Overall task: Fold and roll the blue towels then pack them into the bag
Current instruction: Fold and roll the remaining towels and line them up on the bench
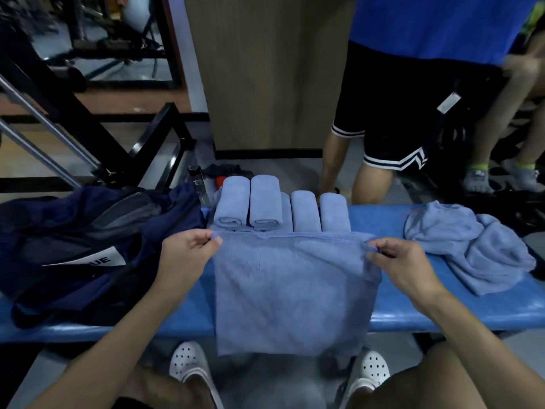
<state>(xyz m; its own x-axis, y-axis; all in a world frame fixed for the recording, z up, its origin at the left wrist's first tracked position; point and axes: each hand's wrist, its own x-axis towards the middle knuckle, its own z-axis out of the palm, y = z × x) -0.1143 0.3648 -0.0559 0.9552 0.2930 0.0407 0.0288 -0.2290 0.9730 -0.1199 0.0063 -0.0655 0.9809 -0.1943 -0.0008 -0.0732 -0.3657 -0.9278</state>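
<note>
A light blue towel [292, 293] hangs spread flat over the front of the blue bench [442, 311], its lower edge below the bench edge. My left hand [188, 255] pinches its top left corner. My right hand [401, 261] pinches its top right corner. Behind the top edge lie several rolled blue towels [259, 202], side by side, two stacked on the left. A crumpled heap of blue towels [472, 246] lies at the bench's right end. The dark navy bag [88, 240] lies slumped at the left end with a white label.
A person in black shorts [392, 113] and a blue shirt stands just behind the bench. A wooden panel [265, 72] rises behind the rolls. A clear bottle [200, 187] stands by the bag. Black metal gym frames [88, 128] fill the left. My white shoes [188, 364] are below.
</note>
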